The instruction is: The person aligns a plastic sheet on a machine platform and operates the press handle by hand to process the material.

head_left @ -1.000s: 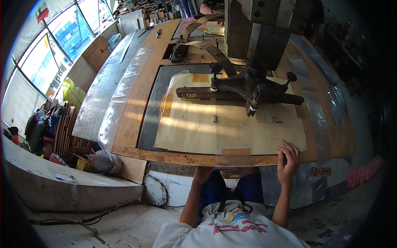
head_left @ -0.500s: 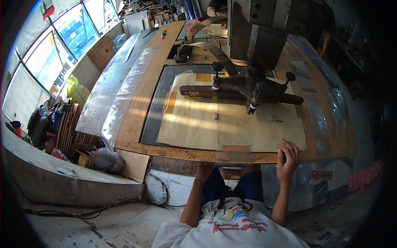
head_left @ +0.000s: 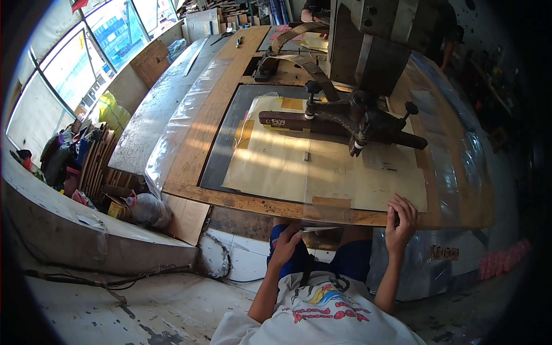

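Note:
My left hand (head_left: 286, 246) is below the front edge of the table, in front of my shorts. Its fingers are closed, and a thin whitish sheet (head_left: 321, 228) sticks out beside the fingertips; the grip is partly hidden. My right hand (head_left: 401, 223) rests at the table's front edge, fingers spread and bent, fingertips touching the lower right part of a cream paper sheet (head_left: 270, 181). Brown tape patches and a small grey block (head_left: 306, 156) are on that sheet. Above its far part lies a dark metal bar (head_left: 287, 120), under a press arm with clamp knobs (head_left: 362, 123).
A thick press column (head_left: 379, 63) rises behind the bar. Clear plastic film (head_left: 172, 129) covers strips of the wooden table (head_left: 201, 135). Bags and wooden boards (head_left: 98, 164) crowd the left side beside a large plastic bottle (head_left: 150, 210). Other people (head_left: 315, 12) stand at the far side.
My left hand has come out from under the table edge toward me, and the thin whitish sheet now shows beside it. My right hand stays in place. The view has shifted slightly.

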Motion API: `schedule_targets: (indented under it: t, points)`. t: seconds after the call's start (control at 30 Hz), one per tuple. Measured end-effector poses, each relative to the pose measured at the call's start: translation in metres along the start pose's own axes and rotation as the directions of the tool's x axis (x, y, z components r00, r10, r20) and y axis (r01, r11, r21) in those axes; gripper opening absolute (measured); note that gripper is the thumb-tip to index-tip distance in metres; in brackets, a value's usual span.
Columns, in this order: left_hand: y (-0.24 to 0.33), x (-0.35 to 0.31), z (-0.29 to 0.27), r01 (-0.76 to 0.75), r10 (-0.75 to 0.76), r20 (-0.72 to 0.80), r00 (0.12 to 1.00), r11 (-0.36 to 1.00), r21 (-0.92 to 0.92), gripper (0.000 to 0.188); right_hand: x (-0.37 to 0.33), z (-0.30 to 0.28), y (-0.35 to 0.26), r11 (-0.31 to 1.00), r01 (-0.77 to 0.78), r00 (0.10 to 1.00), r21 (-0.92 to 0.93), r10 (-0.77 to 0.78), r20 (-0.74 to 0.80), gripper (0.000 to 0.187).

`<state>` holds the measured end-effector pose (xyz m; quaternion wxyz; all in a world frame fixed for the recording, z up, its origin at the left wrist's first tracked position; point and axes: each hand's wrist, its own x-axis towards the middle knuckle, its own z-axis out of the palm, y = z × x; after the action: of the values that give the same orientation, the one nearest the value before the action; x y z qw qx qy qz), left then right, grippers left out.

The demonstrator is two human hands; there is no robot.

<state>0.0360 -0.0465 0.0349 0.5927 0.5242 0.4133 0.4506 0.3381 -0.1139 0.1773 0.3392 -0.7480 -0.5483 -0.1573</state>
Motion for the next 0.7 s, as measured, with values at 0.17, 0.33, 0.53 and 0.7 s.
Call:
schedule_targets:
  t: [0.17,0.33,0.53,0.7]
  points:
    - [0.059,0.007,0.015,0.053,-0.078,0.19,0.979,0.99,0.131,0.038,0.021,0.002,-0.026,0.939,-0.165,0.983,0.3,0.132,0.126,0.017]
    - [0.065,0.012,0.026,-0.096,0.058,0.302,0.952,0.989,0.11,0.031,0.04,0.023,-0.065,0.933,0.099,0.931,0.347,-0.21,0.299,0.037]
    - [0.059,-0.003,0.017,0.034,-0.081,0.456,0.886,0.993,0.109,0.024,0.007,0.005,-0.064,0.954,0.261,0.85,0.146,-0.298,0.434,0.05]
    - [0.067,-0.008,0.034,-0.005,0.043,0.507,0.861,0.997,-0.077,0.028,-0.003,-0.034,-0.062,0.963,0.165,0.881,0.212,-0.241,0.408,0.028]
